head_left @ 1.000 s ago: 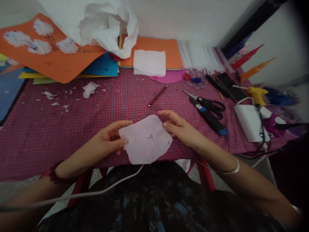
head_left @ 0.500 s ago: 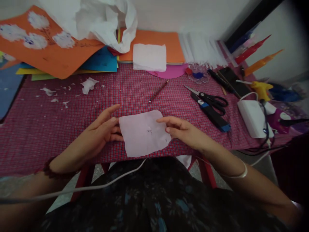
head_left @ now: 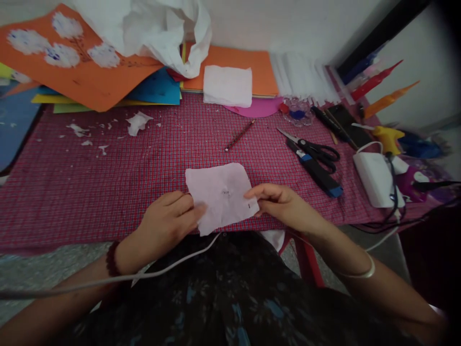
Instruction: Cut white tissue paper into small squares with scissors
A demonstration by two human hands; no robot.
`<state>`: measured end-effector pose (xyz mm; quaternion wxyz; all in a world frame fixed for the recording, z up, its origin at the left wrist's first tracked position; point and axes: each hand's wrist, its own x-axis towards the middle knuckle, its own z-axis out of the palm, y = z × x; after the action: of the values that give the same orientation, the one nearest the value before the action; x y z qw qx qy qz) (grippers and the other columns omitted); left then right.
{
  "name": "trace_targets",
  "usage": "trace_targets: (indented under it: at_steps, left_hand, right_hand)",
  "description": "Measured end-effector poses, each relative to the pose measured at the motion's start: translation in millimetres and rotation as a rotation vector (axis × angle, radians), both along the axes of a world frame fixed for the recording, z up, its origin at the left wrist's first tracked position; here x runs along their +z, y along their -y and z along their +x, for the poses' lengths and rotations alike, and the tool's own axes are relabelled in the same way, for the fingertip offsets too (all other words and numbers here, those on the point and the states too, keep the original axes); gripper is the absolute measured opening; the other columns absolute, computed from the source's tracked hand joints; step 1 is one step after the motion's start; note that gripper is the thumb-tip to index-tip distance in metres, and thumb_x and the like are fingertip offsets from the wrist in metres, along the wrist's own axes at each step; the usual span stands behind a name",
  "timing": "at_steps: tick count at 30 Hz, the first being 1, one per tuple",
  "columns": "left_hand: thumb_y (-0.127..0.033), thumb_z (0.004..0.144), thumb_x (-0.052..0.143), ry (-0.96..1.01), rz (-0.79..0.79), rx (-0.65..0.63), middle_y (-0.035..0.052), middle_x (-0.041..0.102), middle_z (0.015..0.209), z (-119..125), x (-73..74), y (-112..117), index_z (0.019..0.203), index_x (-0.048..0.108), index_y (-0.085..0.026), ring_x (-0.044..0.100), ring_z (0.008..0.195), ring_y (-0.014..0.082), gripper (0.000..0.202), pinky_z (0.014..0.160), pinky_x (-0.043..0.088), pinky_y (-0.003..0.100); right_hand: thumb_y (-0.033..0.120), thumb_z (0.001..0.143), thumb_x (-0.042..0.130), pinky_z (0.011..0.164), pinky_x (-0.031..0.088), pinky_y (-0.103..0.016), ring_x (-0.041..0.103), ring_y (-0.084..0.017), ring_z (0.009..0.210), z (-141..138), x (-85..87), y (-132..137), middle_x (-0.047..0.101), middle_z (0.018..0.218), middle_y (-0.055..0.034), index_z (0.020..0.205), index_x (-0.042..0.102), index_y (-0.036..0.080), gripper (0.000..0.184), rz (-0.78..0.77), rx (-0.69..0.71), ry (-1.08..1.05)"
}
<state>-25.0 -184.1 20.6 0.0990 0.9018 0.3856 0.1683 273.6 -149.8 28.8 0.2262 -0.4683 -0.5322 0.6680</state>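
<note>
A pale pink sheet of thin paper [head_left: 219,192] with a small dark mark near its middle lies at the near edge of the red checked tablecloth [head_left: 108,182]. My left hand [head_left: 169,223] pinches its lower left corner, fingers closed on it. My right hand [head_left: 281,204] grips the sheet's right edge between thumb and fingers. A silver bangle is on my right wrist and a dark bead bracelet on my left. A white cable [head_left: 173,264] runs across my lap under the hands.
A pencil [head_left: 239,135] lies beyond the sheet. Black scissors [head_left: 313,149], a blue-tipped cutter [head_left: 319,174], a white box [head_left: 374,180] and a yellow glue gun [head_left: 387,137] sit at the right. Coloured paper sheets [head_left: 82,81], a white plastic bag [head_left: 162,33], folded white tissue [head_left: 227,85] and paper scraps [head_left: 137,122] lie at the back.
My left hand has moved from the sheet's left edge down to its lower left corner and closed on it. My right hand has slid lower along the right edge.
</note>
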Motion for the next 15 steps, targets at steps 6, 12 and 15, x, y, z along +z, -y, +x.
trace_targets:
  at_steps: [6,12,15]
  left_hand:
    - [-0.019,0.093,0.055,0.188,-0.018,0.084,0.0098,0.067,0.121,-5.3,-4.4,8.0,0.107,0.073,-0.023,0.057,0.114,0.0278,0.023,0.095,0.045,0.044]
    - [-0.026,0.095,0.051,0.354,-0.450,0.236,0.0019,0.073,0.087,-1.9,9.1,-12.6,0.087,0.071,-0.022,0.066,0.085,0.0189,0.021,0.081,0.050,0.034]
    - [-0.032,0.089,0.059,0.355,-0.526,0.402,0.0010,0.071,0.078,0.4,16.7,-17.3,0.084,0.068,-0.020,0.064,0.071,0.0170,0.015,0.066,0.048,0.030]
  right_hand:
    - [0.027,0.085,0.066,0.074,0.053,-0.032,0.065,-0.015,0.076,-6.0,0.2,-4.2,0.070,0.082,-0.0012,0.089,0.072,0.023,0.008,0.274,-0.038,0.125]
    - [0.029,0.089,0.062,0.081,0.049,-0.033,0.062,-0.018,0.091,-14.5,3.2,-21.1,0.066,0.100,-0.0058,0.078,0.066,0.022,0.014,0.549,-0.080,0.216]
    - [0.036,0.091,0.057,0.058,0.043,-0.027,0.055,-0.012,0.060,-20.1,3.2,-29.5,0.062,0.073,0.0000,0.078,0.059,0.021,0.020,0.329,-0.039,0.236]
